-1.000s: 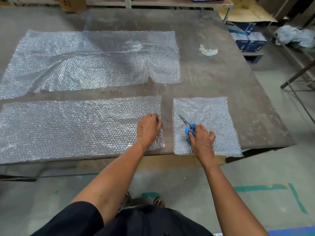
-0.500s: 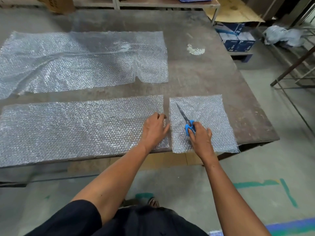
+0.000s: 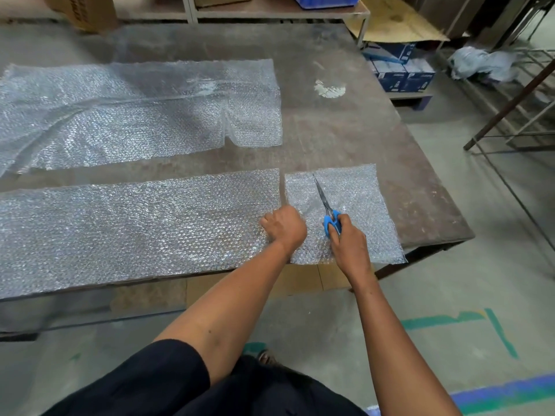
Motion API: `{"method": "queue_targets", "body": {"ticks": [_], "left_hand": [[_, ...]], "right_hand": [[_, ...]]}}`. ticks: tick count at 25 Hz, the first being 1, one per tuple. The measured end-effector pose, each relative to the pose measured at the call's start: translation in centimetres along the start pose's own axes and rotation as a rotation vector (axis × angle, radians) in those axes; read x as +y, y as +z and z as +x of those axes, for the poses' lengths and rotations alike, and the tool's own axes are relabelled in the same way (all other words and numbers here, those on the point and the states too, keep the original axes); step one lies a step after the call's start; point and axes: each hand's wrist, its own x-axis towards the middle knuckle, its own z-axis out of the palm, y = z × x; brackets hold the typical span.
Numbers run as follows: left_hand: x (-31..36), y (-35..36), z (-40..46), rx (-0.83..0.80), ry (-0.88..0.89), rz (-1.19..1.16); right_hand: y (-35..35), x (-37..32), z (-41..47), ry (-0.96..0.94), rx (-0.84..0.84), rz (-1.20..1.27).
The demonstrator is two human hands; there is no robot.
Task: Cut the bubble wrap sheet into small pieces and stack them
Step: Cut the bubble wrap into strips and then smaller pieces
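Note:
Three pieces of bubble wrap lie on the worn table [image 3: 345,139]. A large sheet [image 3: 135,115] with a notch cut in its near edge lies at the back. A long strip [image 3: 135,229] runs along the front edge, and a small square piece [image 3: 357,199] lies to its right. My left hand [image 3: 283,228] is curled into a fist over the gap between strip and square, gripping bubble wrap there; which of the two it holds is unclear. My right hand [image 3: 350,247] grips blue-handled scissors [image 3: 329,214], blades together and pointing away, over the square piece.
Blue boxes [image 3: 396,70] and flat cardboard [image 3: 396,28] stand on the floor beyond the table's right side. A metal frame [image 3: 510,109] and a crumpled cloth [image 3: 480,63] are at the far right. Shelving with a cardboard box [image 3: 87,10] runs behind the table.
My left hand slid right from the strip's end to the gap and closed into a fist. My right hand with the scissors stayed on the square piece.

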Motion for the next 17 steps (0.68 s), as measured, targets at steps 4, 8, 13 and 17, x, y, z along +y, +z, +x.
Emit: {"method": "queue_targets", "body": {"ticks": [4, 8, 13, 17], "left_hand": [[0.6, -0.2, -0.7, -0.134, -0.059, -0.355], [1.4, -3.9, -0.9, -0.455, -0.101, -1.081], [-2.8, -10.7, -0.6, -0.539, -0.059, -1.359], [-11.3, -13.2, 0.6, -0.483, -0.127, -1.355]], "right_hand": [[-0.9, 0.3, -0.4, -0.011, 0.089, -0.074], [-1.8, -2.2, -0.1, -0.017, 0.21, -0.04], [0.2, -8.9, 0.0, -0.035, 0.285, 0.083], [4.8, -15.5, -1.3, 0.02, 0.214, 0.119]]}}
